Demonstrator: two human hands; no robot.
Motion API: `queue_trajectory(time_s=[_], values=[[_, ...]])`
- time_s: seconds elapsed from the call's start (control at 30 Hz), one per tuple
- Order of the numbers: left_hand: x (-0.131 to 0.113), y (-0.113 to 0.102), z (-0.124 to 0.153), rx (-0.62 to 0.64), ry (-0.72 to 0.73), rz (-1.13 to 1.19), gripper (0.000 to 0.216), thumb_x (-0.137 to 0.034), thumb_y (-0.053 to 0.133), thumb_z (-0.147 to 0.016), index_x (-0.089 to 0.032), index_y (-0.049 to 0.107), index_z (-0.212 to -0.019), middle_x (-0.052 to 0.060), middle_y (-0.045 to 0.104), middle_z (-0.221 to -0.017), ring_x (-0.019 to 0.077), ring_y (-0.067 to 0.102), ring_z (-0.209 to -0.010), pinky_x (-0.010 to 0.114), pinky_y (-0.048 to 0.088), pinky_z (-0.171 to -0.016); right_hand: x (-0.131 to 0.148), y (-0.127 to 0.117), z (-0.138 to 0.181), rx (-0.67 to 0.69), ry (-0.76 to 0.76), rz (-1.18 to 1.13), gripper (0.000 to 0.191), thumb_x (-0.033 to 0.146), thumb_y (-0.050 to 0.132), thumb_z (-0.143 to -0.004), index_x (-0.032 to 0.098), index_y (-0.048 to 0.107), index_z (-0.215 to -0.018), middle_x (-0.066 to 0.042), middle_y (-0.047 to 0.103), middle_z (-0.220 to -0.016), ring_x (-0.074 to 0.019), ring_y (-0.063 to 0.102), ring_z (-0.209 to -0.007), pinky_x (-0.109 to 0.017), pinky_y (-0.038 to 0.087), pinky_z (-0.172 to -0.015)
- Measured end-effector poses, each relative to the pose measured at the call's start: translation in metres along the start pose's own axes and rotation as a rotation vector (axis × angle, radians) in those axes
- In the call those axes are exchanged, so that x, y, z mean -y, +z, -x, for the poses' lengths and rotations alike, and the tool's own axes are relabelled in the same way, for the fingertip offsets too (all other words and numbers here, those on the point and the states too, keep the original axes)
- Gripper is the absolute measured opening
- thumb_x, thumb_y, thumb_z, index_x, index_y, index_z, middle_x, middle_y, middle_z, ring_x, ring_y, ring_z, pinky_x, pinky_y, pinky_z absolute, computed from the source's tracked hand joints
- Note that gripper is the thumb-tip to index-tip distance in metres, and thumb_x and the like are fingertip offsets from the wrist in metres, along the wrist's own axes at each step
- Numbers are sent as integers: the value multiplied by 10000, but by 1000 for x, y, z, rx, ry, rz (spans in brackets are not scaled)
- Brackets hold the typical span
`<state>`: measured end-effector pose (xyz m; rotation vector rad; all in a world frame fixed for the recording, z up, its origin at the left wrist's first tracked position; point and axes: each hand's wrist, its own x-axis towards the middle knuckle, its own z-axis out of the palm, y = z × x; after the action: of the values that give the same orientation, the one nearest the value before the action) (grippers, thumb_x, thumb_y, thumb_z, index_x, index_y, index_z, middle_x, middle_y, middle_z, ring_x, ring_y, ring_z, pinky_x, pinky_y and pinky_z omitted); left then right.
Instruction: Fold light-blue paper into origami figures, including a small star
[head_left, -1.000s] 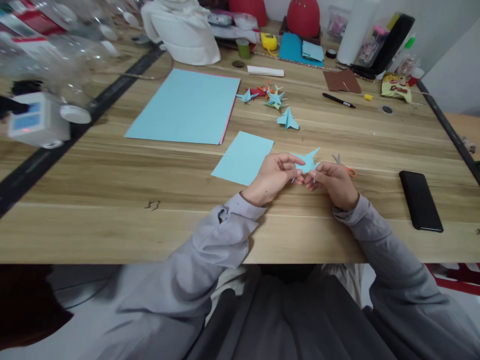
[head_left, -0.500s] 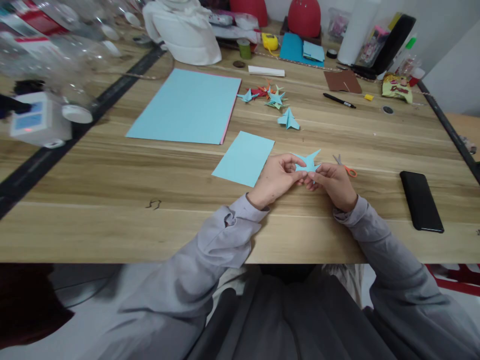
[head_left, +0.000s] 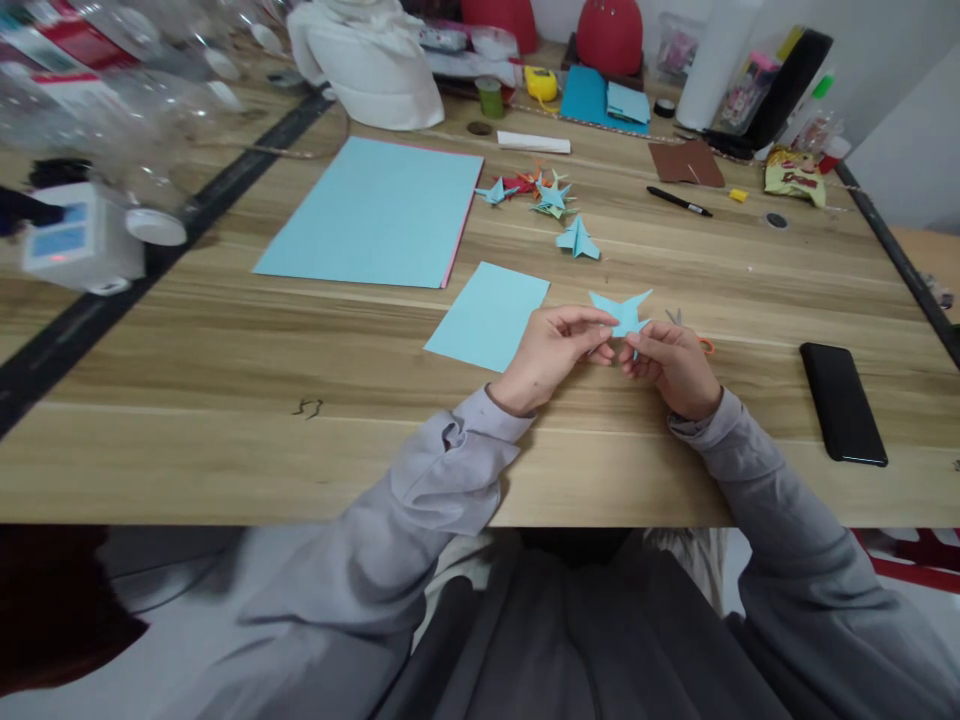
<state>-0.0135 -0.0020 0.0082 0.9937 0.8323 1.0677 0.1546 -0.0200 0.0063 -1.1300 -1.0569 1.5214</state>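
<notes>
Since the earlier frame the folded blue paper [head_left: 624,312] has been raised and turned, so its points now stand higher above the table [head_left: 225,400]. The left hand [head_left: 551,355] and right hand [head_left: 671,362] both pinch it from below between thumb and fingertips, just over the table's near middle. Orange-handled scissors [head_left: 703,345] lie just behind the right hand; a small blue sheet [head_left: 487,315] lies beside the left, and a black phone [head_left: 842,402] lies well to the right.

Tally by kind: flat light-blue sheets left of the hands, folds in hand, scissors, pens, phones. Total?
Light-blue sheets: 2
Folded blue piece, in left hand and right hand: 1
Scissors: 1
Pen: 1
Phone: 1
Total: 6
</notes>
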Motion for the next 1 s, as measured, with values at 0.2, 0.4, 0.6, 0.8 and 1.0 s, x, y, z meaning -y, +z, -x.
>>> queue_trajectory(time_s=[0.2,0.4,0.6,0.8,1.0], values=[[1,2,3,7,63,-104,172,-219,755,-739,-116,773,-875,30,712,-643,118,658,-587,255,568,-624,-2,-2,-1,-44,-26,21,391,479,851,-597,179,601,-619,-6,669,-610,-94,564,-488,-232,470,-495],[3,4,2,-36,56,-137,114,-171,733,-762,-113,777,-850,34,721,-641,101,641,-564,247,553,-645,-3,0,-2,-91,-122,91,436,513,848,-597,212,578,-761,23,679,-639,-104,586,-526,-226,468,-498],[6,4,0,-59,36,-110,145,-189,770,-732,-104,771,-850,41,733,-665,113,658,-595,256,548,-661,-4,-1,-4,-104,-258,197,441,512,833,-627,231,592,-867,51,639,-636,-112,607,-575,-229,475,-511],[6,4,-1,-82,-14,10,195,-209,803,-709,-93,762,-860,49,739,-667,127,688,-631,256,566,-680,-9,-1,-3,-59,-317,263,313,473,832,-651,215,708,-778,-2,706,-710,-136,642,-642,-296,546,-627],[1,4,1,-62,-91,88,165,-167,803,-711,-90,752,-848,56,735,-681,125,699,-635,256,583,-694,-10,-1,-2,-111,-333,274,271,449,858,-614,237,755,-747,-19,761,-798,-181,701,-752,-354,590,-746]])
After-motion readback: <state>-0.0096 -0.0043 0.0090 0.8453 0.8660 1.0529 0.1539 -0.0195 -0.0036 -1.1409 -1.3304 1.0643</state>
